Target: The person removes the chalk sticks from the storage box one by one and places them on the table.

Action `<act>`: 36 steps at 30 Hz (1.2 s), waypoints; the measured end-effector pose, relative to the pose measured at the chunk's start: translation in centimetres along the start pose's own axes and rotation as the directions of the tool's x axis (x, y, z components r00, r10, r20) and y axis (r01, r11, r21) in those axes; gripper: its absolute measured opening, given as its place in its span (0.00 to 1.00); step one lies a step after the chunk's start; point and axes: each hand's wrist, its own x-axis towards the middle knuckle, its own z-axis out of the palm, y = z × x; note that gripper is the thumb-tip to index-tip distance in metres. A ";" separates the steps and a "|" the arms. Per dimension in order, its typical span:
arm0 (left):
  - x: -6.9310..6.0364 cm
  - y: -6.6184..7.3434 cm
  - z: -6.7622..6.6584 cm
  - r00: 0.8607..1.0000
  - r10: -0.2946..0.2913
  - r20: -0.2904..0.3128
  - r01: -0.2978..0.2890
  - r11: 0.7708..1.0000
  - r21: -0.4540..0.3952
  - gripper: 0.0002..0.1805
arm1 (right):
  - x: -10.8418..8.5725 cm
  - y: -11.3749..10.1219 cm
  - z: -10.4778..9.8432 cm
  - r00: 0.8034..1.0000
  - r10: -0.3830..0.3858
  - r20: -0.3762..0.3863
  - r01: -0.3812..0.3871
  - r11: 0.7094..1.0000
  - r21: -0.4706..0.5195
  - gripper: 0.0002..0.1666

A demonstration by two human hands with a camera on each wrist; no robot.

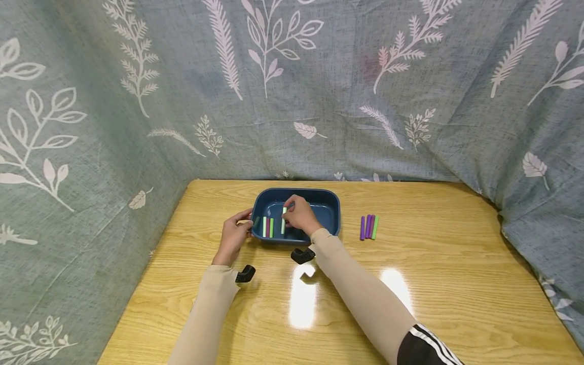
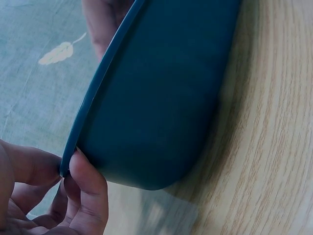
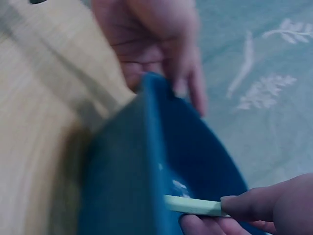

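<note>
A dark blue rectangular bin (image 1: 339,215) stands on the table. My left hand (image 1: 233,236) pinches its rim at the left end, thumb and fingers on either side of the wall, as the left wrist view shows. Inside the bin, my right hand (image 1: 302,215) pinches a slim pale green stick (image 3: 195,205) between thumb and fingers. Left of that stick, a pale green stick (image 1: 264,227), a dark purple stick (image 1: 268,228) and a bright green stick (image 1: 271,228) lie side by side in the bin. My right hand hides part of the bin's floor.
Right of the bin, several purple and green sticks (image 1: 368,227) lie close together on the wooden table (image 1: 456,263). A patterned grey-blue cloth (image 1: 319,101) hangs behind the table and along its sides. Black wrist mounts (image 1: 246,274) stick out from both sleeves.
</note>
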 end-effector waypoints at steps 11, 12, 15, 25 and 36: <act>0.1 -0.1 0.1 1.000 0.003 -0.014 -0.003 1.000 0.002 0.24 | -1.1 -0.3 -6.1 0.998 0.039 -0.043 -0.033 0.991 0.131 0.16; 0.1 -0.1 0.1 1.000 0.004 -0.016 -0.003 1.000 0.004 0.24 | -1.3 -0.3 -6.6 0.998 0.040 -0.051 -0.033 0.990 0.135 0.16; 0.1 -0.1 0.1 1.000 0.009 -0.023 -0.009 1.000 0.004 0.24 | -1.8 0.2 -8.3 0.996 0.055 -0.072 -0.044 0.989 0.145 0.16; -0.1 0.0 0.2 1.000 0.012 -0.024 -0.012 1.000 -0.004 0.24 | -3.7 2.6 -13.5 0.991 0.084 -0.108 -0.061 0.978 0.197 0.22; 0.1 -0.2 0.1 1.000 0.004 -0.011 -0.004 1.000 0.004 0.24 | -6.2 5.8 -17.5 0.978 0.131 -0.161 -0.103 0.980 0.173 0.24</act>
